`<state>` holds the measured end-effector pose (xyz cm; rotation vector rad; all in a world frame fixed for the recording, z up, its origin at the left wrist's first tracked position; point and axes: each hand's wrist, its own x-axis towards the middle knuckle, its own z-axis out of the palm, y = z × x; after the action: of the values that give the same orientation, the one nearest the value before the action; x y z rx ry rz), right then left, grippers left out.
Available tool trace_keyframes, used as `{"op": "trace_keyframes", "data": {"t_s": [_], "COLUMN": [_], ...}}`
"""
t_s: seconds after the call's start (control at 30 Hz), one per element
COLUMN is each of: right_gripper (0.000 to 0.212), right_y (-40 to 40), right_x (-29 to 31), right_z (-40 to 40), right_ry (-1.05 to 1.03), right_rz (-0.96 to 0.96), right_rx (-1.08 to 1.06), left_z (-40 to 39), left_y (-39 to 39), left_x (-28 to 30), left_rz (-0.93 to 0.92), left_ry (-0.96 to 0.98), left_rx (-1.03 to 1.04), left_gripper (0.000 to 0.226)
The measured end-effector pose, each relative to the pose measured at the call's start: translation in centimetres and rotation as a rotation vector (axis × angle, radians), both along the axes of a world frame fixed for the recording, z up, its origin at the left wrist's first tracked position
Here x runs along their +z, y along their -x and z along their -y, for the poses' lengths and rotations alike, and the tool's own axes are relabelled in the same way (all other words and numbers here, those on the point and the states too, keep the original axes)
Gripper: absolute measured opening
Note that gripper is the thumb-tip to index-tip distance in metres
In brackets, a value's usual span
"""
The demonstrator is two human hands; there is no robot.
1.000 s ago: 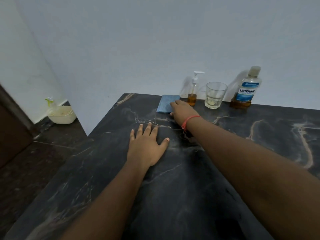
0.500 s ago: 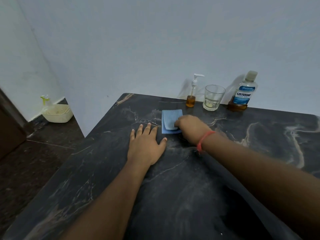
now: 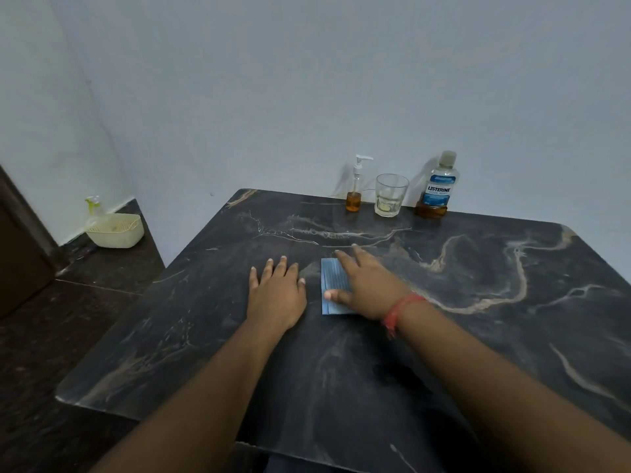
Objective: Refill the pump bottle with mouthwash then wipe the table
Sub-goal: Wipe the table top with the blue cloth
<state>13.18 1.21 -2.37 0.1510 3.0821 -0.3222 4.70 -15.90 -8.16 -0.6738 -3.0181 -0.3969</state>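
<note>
While the right hand [image 3: 367, 285] presses a folded blue cloth [image 3: 333, 285] flat against the dark marbled bench [image 3: 444, 336], fingers straight and thumb laid across the cloth's near edge, the left hand [image 3: 276, 295] rests just beside it, palm down with fingers spread and holding nothing. Judged from here, a wide sweep toward the wall could knock over what stands along the far edge: the pump bottle [image 3: 355, 189], holding only a shallow band of amber liquid, a clear tumbler [image 3: 391, 196], and the capped Listerine bottle [image 3: 438, 186], also amber at its base. The cloth looks thin and ribbed, and could bunch or slide from under flat fingers. Pale smears show on the stone.
</note>
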Motion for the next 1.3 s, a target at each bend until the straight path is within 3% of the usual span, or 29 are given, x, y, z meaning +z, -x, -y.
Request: {"op": "trace_keyframes", "data": {"t_s": [0.07,0.17,0.37,0.47,0.57,0.7,0.87,0.97,1.13,1.27,1.3], "right_gripper": [0.080,0.057,0.061,0.041,0.047,0.052,0.052,0.054,0.059,0.061,0.060], "right_y": [1.2,0.8,-5.7,-7.9,-8.5,-11.3,-13.3,-15.4,-15.7,-17.2,-17.3], "right_x": [-1.2,-2.6,-3.3,-2.9,-3.1,-4.5,-3.4,-4.6,-3.0,-4.2,-3.8], "right_z": [1.2,2.8,1.5,-0.2,1.3,5.2,4.3,6.1,1.2,3.0,2.2], "right_ry": [-0.018,-0.065,0.135,0.190,0.131,0.145,0.098,0.148,0.117,0.150,0.159], "right_rz": [0.072,0.012,-0.002,-0.073,-0.144,-0.151,-0.210,-0.192,-0.232,-0.178,-0.171], "right_rx": [-0.022,0.028,0.243,0.097,0.057,0.249,0.050,0.226,-0.058,0.185,0.156], "left_z": [0.6,1.5,1.9,1.9,1.9,2.1,2.2,2.2,2.0,1.3,1.1], "left_y": [-1.3,-2.4,-4.3,-5.1,-6.0,-7.1,-8.4,-8.5,-8.8,-9.1,-9.4], "left_x": [-0.1,-0.5,-0.4,-0.3,-0.3,-0.5,-0.7,-0.5,-0.4,-0.4,-0.4], "left_rz": [0.006,-0.005,-0.028,-0.034,-0.033,-0.031,-0.064,-0.064,-0.042,-0.021,-0.015], "left_ry": [0.001,0.007,0.002,-0.013,-0.020,-0.056,-0.068,-0.032,0.026,0.104,0.111], "left_rx": [-0.009,-0.021,-0.036,-0.049,-0.055,-0.066,-0.094,-0.095,-0.098,-0.074,-0.078], "left_gripper": [0.054,0.055,0.056,0.056,0.056,0.058,0.068,0.069,0.067,0.064,0.065]}}
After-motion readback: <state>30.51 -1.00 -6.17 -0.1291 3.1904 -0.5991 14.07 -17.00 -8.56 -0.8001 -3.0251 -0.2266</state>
